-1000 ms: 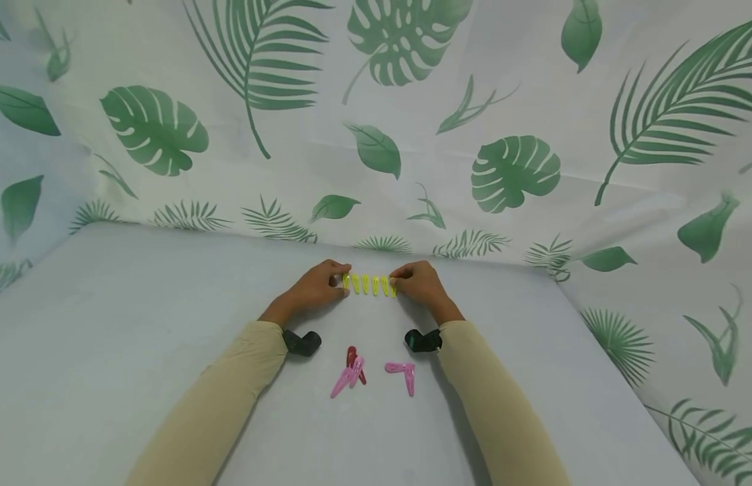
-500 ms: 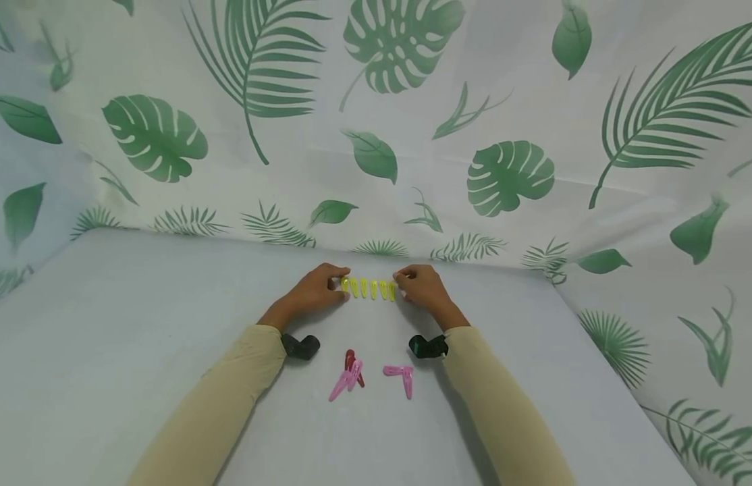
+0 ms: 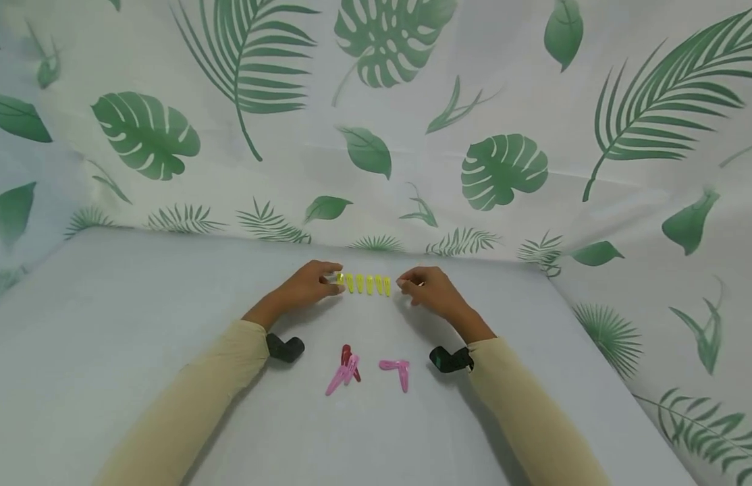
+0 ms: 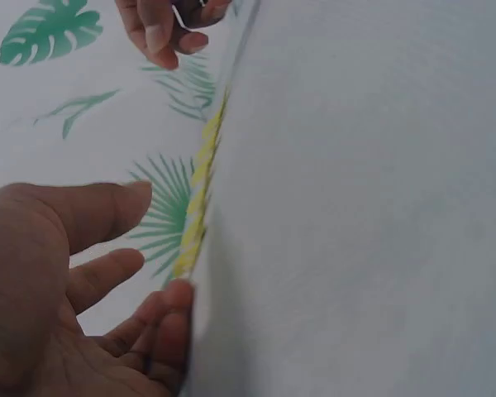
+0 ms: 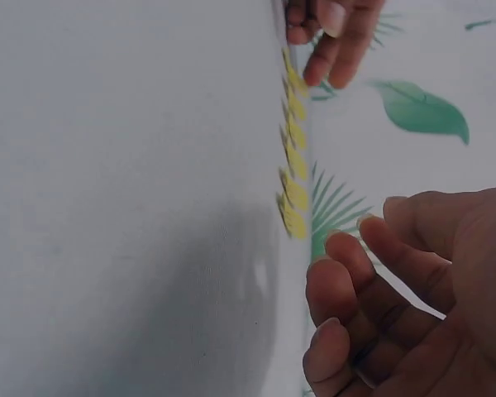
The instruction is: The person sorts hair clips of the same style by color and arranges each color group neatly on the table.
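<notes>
Several yellow snap hair clips (image 3: 369,285) lie side by side in a row on the white table. My left hand (image 3: 306,285) is at the row's left end, thumb and fingers parted around the leftmost clip without pinching it. In the left wrist view, the fingertips (image 4: 178,294) rest by the near end of the row. Just beyond the right end, my right hand (image 3: 437,290) hovers apart from the clips. Its fingers are loosely bent and hold nothing, as the right wrist view shows the hand (image 5: 422,289) with a gap to the nearest yellow clip (image 5: 293,217).
Closer to the body, two pink hair clips (image 3: 336,381) overlap a red hair clip (image 3: 346,351). To their right, two more pink clips (image 3: 404,379) form a corner shape. A leaf-printed white backdrop (image 3: 412,155) rises behind the table (image 3: 169,283).
My right hand has let go of the rightmost yellow clip and moved away to the right. The left hand stays at the row's left end, its fingers slightly shifted.
</notes>
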A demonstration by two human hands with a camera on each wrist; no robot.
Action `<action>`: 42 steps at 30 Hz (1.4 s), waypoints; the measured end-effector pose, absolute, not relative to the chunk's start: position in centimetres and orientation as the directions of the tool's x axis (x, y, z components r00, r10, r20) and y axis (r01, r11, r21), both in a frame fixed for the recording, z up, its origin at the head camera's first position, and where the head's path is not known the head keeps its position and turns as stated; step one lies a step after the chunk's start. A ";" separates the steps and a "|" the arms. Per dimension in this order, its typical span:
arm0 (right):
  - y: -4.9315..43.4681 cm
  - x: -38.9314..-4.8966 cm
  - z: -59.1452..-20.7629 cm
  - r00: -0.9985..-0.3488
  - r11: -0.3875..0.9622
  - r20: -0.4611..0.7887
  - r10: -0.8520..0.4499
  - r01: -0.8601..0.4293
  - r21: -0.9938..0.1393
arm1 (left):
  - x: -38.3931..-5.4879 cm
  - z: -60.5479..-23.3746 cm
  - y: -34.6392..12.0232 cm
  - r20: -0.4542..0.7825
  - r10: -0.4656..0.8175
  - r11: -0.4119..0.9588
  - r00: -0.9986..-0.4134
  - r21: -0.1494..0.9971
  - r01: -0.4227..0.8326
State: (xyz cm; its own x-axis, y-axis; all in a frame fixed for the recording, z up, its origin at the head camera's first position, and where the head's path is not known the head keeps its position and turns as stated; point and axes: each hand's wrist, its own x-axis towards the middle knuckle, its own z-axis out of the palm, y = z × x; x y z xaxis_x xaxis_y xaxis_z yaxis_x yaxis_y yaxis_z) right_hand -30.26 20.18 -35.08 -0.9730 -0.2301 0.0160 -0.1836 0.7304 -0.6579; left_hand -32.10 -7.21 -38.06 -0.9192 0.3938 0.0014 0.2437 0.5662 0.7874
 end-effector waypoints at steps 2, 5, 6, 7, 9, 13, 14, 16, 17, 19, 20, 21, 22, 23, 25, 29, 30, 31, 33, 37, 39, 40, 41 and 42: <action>20.1 -29.8 -34.8 -0.960 0.732 0.003 -0.281 -0.216 -0.646 | -31.8 -37.4 -7.8 -0.007 0.403 0.541 -0.915 0.808 0.232; 19.8 -28.9 -34.2 -0.941 0.740 -0.016 -0.337 -0.255 -0.622 | -31.0 -36.3 -8.3 0.008 0.440 0.519 -0.898 0.813 0.262; 19.7 -28.6 -33.9 -0.935 0.740 -0.019 -0.355 -0.268 -0.616 | -30.7 -35.9 -8.4 0.017 0.456 0.515 -0.890 0.810 0.279; 19.6 -28.3 -33.7 -0.928 0.739 -0.017 -0.372 -0.284 -0.611 | -30.3 -35.5 -8.5 0.027 0.471 0.513 -0.882 0.804 0.299; 19.4 -27.8 -33.3 -0.916 0.728 -0.005 -0.402 -0.316 -0.609 | -29.5 -34.8 -8.6 0.045 0.500 0.507 -0.865 0.794 0.335; 19.0 -26.7 -32.9 -0.899 0.690 0.015 -0.437 -0.346 -0.635 | -27.7 -34.1 -8.5 0.067 0.570 0.488 -0.819 0.774 0.403; 19.0 -26.4 -32.9 -0.894 0.679 0.019 -0.447 -0.353 -0.644 | -27.3 -34.1 -8.4 0.069 0.590 0.480 -0.804 0.771 0.418; 18.8 -25.9 -32.9 -0.883 0.655 0.024 -0.469 -0.366 -0.661 | -26.4 -34.2 -8.3 0.067 0.629 0.462 -0.774 0.769 0.442; 18.7 -25.7 -32.9 -0.876 0.644 0.026 -0.481 -0.374 -0.667 | -26.1 -34.3 -8.2 0.062 0.645 0.454 -0.762 0.771 0.447; 18.5 -25.2 -33.1 -0.863 0.630 0.028 -0.505 -0.390 -0.672 | -25.4 -34.6 -8.2 0.049 0.667 0.444 -0.744 0.775 0.449; 18.4 -25.0 -33.2 -0.857 0.625 0.028 -0.515 -0.398 -0.671 | -25.0 -34.7 -8.2 0.044 0.677 0.438 -0.735 0.778 0.450; 18.4 -24.9 -33.3 -0.852 0.625 0.026 -0.523 -0.405 -0.668 | -24.7 -34.9 -8.2 0.039 0.684 0.434 -0.729 0.781 0.449; 18.4 -24.7 -33.4 -0.847 0.627 0.025 -0.531 -0.412 -0.661 | -24.4 -35.0 -8.2 0.032 0.686 0.434 -0.726 0.783 0.445; 18.5 -24.5 -33.6 -0.843 0.630 0.024 -0.537 -0.420 -0.653 | -24.1 -35.1 -8.2 0.029 0.691 0.431 -0.722 0.786 0.443; 18.6 -24.2 -33.8 -0.834 0.634 0.019 -0.552 -0.435 -0.640 | -23.5 -35.3 -8.2 0.020 0.698 0.426 -0.716 0.792 0.437; 19.2 -23.4 -34.3 -0.802 0.618 0.023 -0.597 -0.478 -0.624 | -22.5 -35.7 -8.3 0.008 0.705 0.419 -0.709 0.802 0.426; 19.3 -23.1 -34.4 -0.795 0.612 0.017 -0.606 -0.480 -0.629 | -22.3 -35.8 -8.2 0.005 0.707 0.421 -0.708 0.800 0.427; 19.4 -23.0 -34.5 -0.788 0.605 0.011 -0.616 -0.482 -0.633 | -22.1 -35.9 -8.2 0.003 0.707 0.424 -0.707 0.799 0.427; 19.6 -22.6 -34.8 -0.775 0.597 0.003 -0.632 -0.489 -0.637 | -21.7 -36.2 -8.1 -0.003 0.708 0.428 -0.706 0.797 0.426; 19.6 -22.2 -35.4 -0.764 0.596 -0.006 -0.645 -0.499 -0.629 | -21.1 -36.7 -7.9 -0.009 0.704 0.438 -0.710 0.793 0.423; 19.6 -22.1 -35.7 -0.762 0.598 0.001 -0.648 -0.510 -0.618 | -21.0 -36.9 -7.8 -0.008 0.698 0.441 -0.716 0.792 0.421; 19.6 -22.0 -35.8 -0.762 0.599 0.001 -0.648 -0.510 -0.617 | -20.9 -37.0 -7.8 -0.010 0.694 0.444 -0.720 0.793 0.417; 19.6 -21.9 -35.9 -0.762 0.602 -0.003 -0.648 -0.509 -0.615 | -20.9 -37.1 -7.8 -0.013 0.690 0.447 -0.723 0.794 0.412; 19.6 -21.8 -36.0 -0.759 0.601 -0.003 -0.651 -0.512 -0.614 | -20.8 -37.2 -7.7 -0.018 0.688 0.452 -0.725 0.792 0.409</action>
